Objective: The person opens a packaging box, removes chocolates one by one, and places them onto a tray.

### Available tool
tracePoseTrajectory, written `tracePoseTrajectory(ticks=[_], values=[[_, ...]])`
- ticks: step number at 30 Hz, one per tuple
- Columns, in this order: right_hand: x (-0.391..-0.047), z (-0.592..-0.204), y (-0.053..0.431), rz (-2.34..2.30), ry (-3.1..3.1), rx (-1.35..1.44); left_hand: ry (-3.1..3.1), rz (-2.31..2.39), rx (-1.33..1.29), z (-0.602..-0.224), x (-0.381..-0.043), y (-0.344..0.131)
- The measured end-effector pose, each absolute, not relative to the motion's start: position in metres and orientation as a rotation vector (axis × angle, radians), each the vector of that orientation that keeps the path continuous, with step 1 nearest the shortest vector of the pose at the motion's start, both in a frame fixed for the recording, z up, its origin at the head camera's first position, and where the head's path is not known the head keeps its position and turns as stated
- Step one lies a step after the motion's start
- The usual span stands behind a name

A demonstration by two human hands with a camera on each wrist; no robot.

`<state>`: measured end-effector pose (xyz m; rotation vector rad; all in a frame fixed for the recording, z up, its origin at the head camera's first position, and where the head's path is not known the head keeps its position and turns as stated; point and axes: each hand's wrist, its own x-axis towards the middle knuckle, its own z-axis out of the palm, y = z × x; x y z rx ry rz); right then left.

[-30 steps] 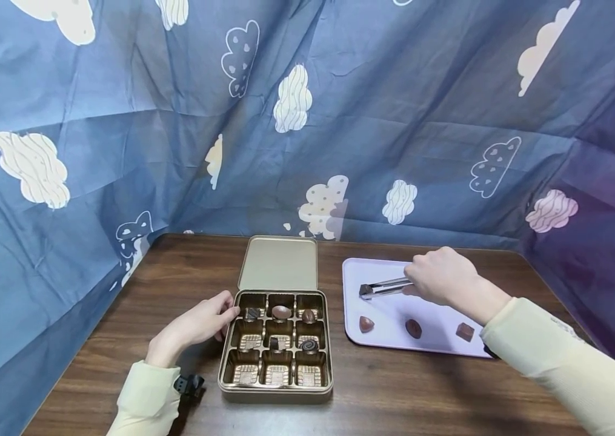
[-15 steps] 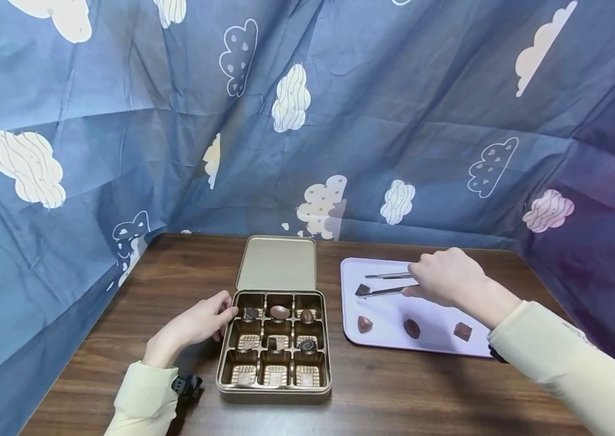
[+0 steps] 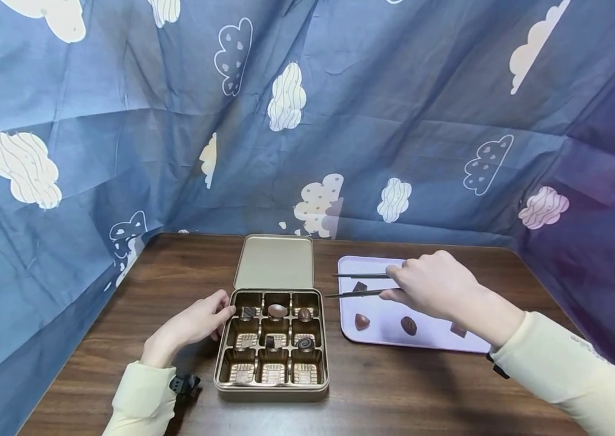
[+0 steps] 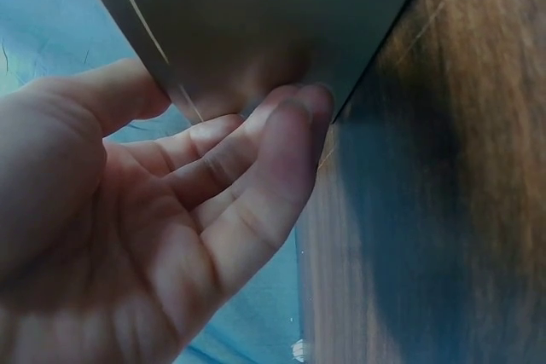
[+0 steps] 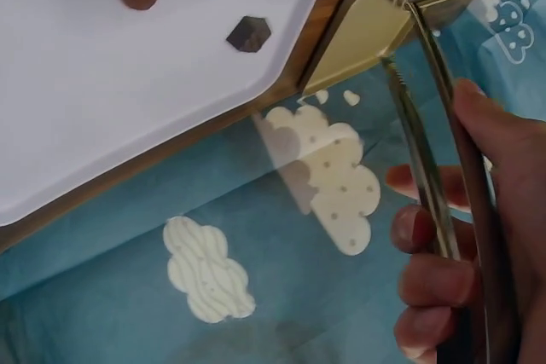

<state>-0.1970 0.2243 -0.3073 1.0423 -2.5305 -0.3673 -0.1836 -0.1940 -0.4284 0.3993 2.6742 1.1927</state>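
My right hand (image 3: 431,284) grips metal tongs (image 3: 362,293), their arms spread with nothing between the tips. The tips reach past the left edge of the lilac tray (image 3: 348,336), close to the tin. A dark square chocolate (image 5: 249,34) lies on the tray below the tongs. Nearer the front are a pointed brown chocolate (image 3: 362,321), an oval one (image 3: 408,326) and a square one (image 3: 458,329) partly covered by my wrist. My left hand (image 3: 198,321) holds the gold tin (image 3: 271,395) at its left side, thumb on the rim, fingertips against the outer wall (image 4: 256,31).
The tin's insert has rows of three compartments. Chocolates sit across the back row, with a dark one (image 3: 272,343) in the centre and a swirled one (image 3: 305,344) at middle right. The lid (image 3: 274,261) leans back behind. A cloud-patterned cloth (image 3: 362,121) surrounds the wooden table (image 3: 394,393).
The tongs have opened and let go of the dark square chocolate, which stays on the tray. They have lifted and moved left towards the tin. My left hand stays at the tin.
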Motion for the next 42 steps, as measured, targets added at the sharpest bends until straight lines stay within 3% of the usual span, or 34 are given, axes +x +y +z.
tracePoseTrajectory(ticks=[8,19,42], values=[[-0.189,-0.315,0.202,-0.323,-2.215,1.181,2.675,1.184,0.394,-0.427,-0.184,-0.193],[-0.176,-0.321,0.16,-0.35,-2.246,1.307,2.678,1.189,0.375,-0.429,-0.182,-0.195],[-0.179,-0.294,0.089,-0.682,-2.343,1.408,2.681,1.194,0.397,-0.427,-0.185,-0.195]])
